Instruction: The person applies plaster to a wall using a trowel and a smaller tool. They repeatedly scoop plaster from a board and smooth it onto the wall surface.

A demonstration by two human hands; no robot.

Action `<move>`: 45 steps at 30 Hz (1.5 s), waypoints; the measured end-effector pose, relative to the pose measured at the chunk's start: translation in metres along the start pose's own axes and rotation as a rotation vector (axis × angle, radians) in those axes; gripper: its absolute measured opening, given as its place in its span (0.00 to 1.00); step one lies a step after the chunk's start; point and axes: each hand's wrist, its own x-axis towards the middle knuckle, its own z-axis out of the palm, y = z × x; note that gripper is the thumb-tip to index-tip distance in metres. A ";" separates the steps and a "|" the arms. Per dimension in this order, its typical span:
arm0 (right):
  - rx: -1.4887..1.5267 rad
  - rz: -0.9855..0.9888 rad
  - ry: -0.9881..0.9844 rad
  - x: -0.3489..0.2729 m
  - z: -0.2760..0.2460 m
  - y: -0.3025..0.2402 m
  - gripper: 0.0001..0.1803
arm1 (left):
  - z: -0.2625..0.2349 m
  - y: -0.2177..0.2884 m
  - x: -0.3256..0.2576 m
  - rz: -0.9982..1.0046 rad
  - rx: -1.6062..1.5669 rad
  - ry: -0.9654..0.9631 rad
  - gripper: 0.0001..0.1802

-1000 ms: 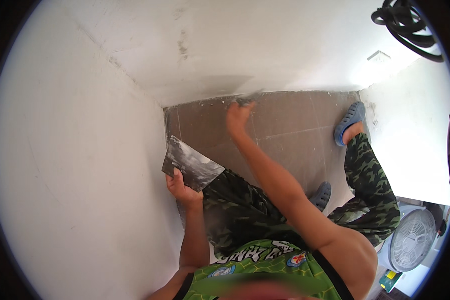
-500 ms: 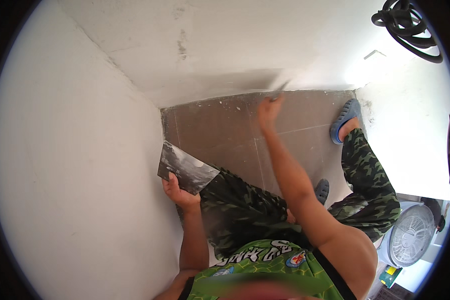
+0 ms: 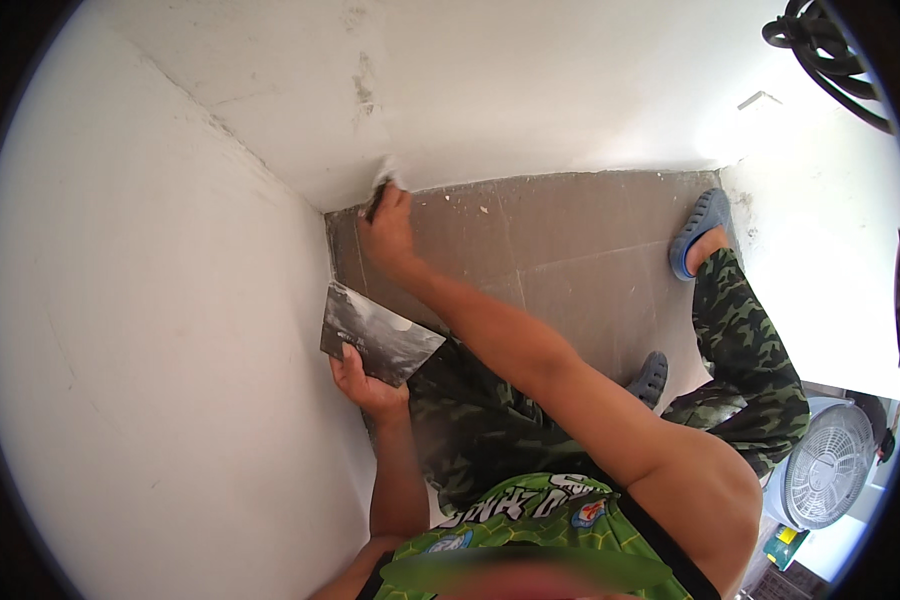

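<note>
I crouch in a room corner between white walls. My right hand point(image 3: 390, 230) is stretched out to the foot of the far wall point(image 3: 530, 90), shut on a putty knife point(image 3: 375, 200) whose blade touches the wall where it meets the brown tiled floor point(image 3: 570, 230). My left hand point(image 3: 365, 385) holds a flat dark metal plate point(image 3: 375, 335) smeared with a bit of white filler, close to the left wall point(image 3: 150, 350). My camouflage trousers point(image 3: 490, 420) and blue sandals point(image 3: 698, 230) are in view.
A white fan point(image 3: 825, 465) stands at the lower right. Black cables point(image 3: 825, 45) hang at the upper right. White specks lie on the floor along the far wall's base.
My right hand has swept the knife left along the foot of the far wall toward the corner. The left hand holds the plate almost still.
</note>
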 end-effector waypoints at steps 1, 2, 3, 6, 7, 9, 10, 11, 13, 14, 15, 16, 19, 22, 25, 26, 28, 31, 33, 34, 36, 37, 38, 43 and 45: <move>0.010 -0.018 -0.083 -0.011 -0.001 -0.007 0.32 | 0.000 -0.002 0.000 -0.018 -0.001 0.022 0.24; 0.031 0.020 -0.129 -0.022 -0.011 -0.010 0.30 | 0.000 -0.002 0.000 -0.010 -0.010 0.025 0.23; 0.055 0.035 -0.177 -0.028 -0.029 -0.011 0.28 | 0.001 -0.002 0.000 0.025 -0.025 0.020 0.22; 0.376 0.348 -0.381 -0.036 -0.122 -0.005 0.23 | 0.006 0.006 0.000 -0.020 0.013 0.019 0.22; 0.529 0.231 -0.396 -0.045 -0.161 -0.007 0.23 | 0.010 0.010 0.000 -0.058 -0.001 0.058 0.21; 0.525 -0.053 -0.454 -0.060 -0.232 -0.017 0.25 | 0.023 0.017 0.000 -0.162 -0.008 0.156 0.21; 0.386 -0.260 -0.493 -0.063 -0.265 -0.026 0.27 | 0.033 0.020 -0.001 -0.236 -0.003 0.063 0.20; 0.252 -0.501 -0.515 -0.062 -0.285 -0.032 0.29 | 0.044 0.018 0.000 -0.324 0.018 0.034 0.19; -0.047 -0.717 -0.642 -0.057 -0.321 -0.043 0.34 | 0.076 0.002 0.007 -0.497 0.099 -0.052 0.17; -0.252 -0.823 -0.753 -0.054 -0.334 -0.045 0.37 | 0.091 -0.006 0.006 -0.540 0.075 -0.051 0.17; -0.346 -0.829 -0.724 -0.056 -0.342 -0.044 0.42 | 0.105 -0.014 -0.001 -0.568 0.055 -0.057 0.18; -0.352 -0.655 -0.705 -0.052 -0.350 -0.039 0.41 | 0.117 -0.019 -0.004 -0.608 0.035 -0.064 0.18; -0.475 -0.254 -0.705 -0.044 -0.377 -0.007 0.38 | 0.141 -0.026 -0.016 -0.460 -0.046 -0.057 0.13; 0.924 1.012 -0.377 -0.052 -0.393 0.025 0.34 | 0.161 -0.035 -0.033 0.000 0.168 -0.246 0.10; 1.554 1.114 -0.460 -0.053 -0.406 0.041 0.28 | 0.173 -0.044 -0.041 0.380 0.363 -0.871 0.10; 1.502 1.066 -0.463 -0.052 -0.411 0.044 0.26 | 0.173 -0.046 -0.038 0.505 0.545 -0.927 0.09; 1.419 1.006 -0.471 -0.043 -0.420 0.051 0.25 | 0.168 -0.051 -0.028 0.731 0.951 -1.106 0.07; 1.315 0.762 -0.231 -0.015 -0.424 0.078 0.25 | 0.145 -0.059 -0.001 0.615 1.205 -0.947 0.05; 0.988 0.509 0.077 0.019 -0.398 0.113 0.18 | 0.127 -0.070 0.013 0.424 1.076 -0.702 0.07; 0.814 0.510 0.143 0.040 -0.385 0.134 0.19 | 0.118 -0.075 0.019 0.339 0.987 -0.626 0.09; 0.485 0.494 0.125 0.081 -0.362 0.175 0.22 | 0.106 -0.082 0.033 0.270 0.839 -0.459 0.10; 0.268 0.565 0.128 0.097 -0.351 0.191 0.24 | 0.102 -0.084 0.038 0.248 0.754 -0.401 0.11; 0.144 0.378 0.234 0.110 -0.333 0.202 0.26 | 0.099 -0.086 0.042 0.278 0.723 -0.364 0.11; -0.162 0.143 0.548 0.128 -0.216 0.173 0.34 | 0.103 -0.086 0.051 0.342 0.619 -0.204 0.12; -0.130 0.123 0.475 0.106 -0.201 0.154 0.35 | 0.106 -0.085 0.051 0.338 0.614 -0.184 0.13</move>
